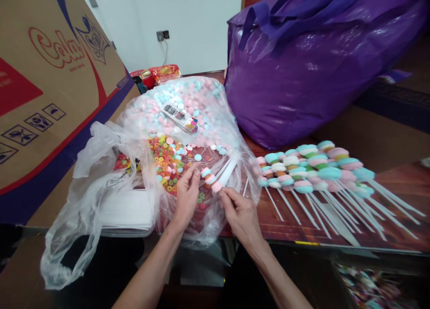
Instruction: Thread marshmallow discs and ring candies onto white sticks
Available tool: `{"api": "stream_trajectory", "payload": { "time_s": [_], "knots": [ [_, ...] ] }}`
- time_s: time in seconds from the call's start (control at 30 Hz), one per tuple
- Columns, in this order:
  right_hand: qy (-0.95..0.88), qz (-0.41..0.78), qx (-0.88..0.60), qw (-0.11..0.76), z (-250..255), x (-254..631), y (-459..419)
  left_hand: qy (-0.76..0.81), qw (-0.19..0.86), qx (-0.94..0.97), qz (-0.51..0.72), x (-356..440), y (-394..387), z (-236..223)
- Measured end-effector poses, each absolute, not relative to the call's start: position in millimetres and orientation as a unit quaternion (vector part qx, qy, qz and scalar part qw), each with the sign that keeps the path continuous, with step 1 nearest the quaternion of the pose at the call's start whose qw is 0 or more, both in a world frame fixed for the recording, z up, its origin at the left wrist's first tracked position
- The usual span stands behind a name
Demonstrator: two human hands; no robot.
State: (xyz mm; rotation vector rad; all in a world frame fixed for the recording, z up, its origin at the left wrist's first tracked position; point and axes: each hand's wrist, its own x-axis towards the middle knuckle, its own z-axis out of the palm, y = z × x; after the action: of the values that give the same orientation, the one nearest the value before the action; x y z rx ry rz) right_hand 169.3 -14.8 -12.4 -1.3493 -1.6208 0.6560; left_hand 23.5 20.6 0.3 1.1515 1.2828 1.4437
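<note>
My right hand (240,212) pinches the near end of a short marshmallow skewer (211,179), a slanted stack of pink, white and blue marshmallow discs with orange pieces between them. Just left of the stack is my left hand (188,192), its thumb and fingers drawn together; whatever is between them is hidden. Under both hands spreads an opened clear plastic bag (204,235). Orange, yellow and green ring gummies (164,159) lie in front of a large heap of pastel marshmallow discs (201,98). Loose white sticks (228,170) lie beyond my right hand.
Finished-looking marshmallow skewers (312,165) are piled on the wooden table (275,230) at right. A purple bag (302,76) stands behind them. A printed carton (60,98) rises at left, near a crumpled plastic bag (83,188) and a flat white stack (126,210). A small packet (179,116) rests on the heap.
</note>
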Motion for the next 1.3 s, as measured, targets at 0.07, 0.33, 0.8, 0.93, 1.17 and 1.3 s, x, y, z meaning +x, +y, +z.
{"api": "stream_trajectory", "payload": {
  "time_s": [0.07, 0.33, 0.8, 0.93, 1.17, 1.3],
  "knots": [
    [-0.654, 0.271, -0.538, 0.457, -11.8, 169.3, -14.4, 0.515, 0.418, 0.471, 0.581, 22.9, 20.5, 2.2],
    [-0.652, 0.280, -0.528, 0.466, -9.7, 166.6, -14.8, 0.522, 0.328, 0.547, 0.566, 19.6, 21.7, -4.7],
    [-0.685, 0.101, -0.549, 0.469, 19.2, 206.2, -32.7, 0.583, 0.399, 0.461, 0.537, 15.2, 20.0, -10.5],
    [-0.603, -0.068, -0.656, 0.448, 47.4, 271.0, -28.8, 0.588, 0.395, 0.457, 0.538, 14.1, 23.8, -18.9],
    [-0.524, -0.222, -0.776, 0.274, 50.2, 348.3, -3.6, 0.581, 0.388, 0.458, 0.549, 14.0, 24.1, -23.5],
    [-0.565, -0.267, -0.703, 0.340, 46.0, 311.3, -13.9, 0.577, 0.371, 0.474, 0.551, 15.8, 23.5, -20.0]
  ]
}}
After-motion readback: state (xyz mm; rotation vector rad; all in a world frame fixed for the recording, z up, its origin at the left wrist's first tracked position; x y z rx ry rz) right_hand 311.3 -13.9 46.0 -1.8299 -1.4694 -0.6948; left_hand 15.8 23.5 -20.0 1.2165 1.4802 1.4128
